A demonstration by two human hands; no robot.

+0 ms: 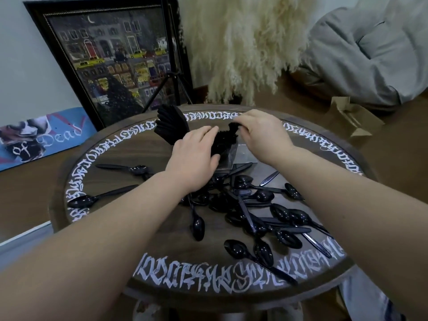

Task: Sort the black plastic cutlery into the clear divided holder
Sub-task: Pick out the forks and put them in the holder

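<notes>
The left hand [194, 158] covers most of the holder [240, 156], so its compartments cannot be told. The right hand [261, 133] hides its own fingertips behind blurred black cutlery [222, 140]. The table [111, 158] hides its own base. The frame's edge crops both forearms.

Dim, soft indoor light; wide-angle edge distortion

spoons [261, 195]: glossy black plastic | table [162, 230]: dark matt wood | holder [245, 156]: clear plastic
</notes>
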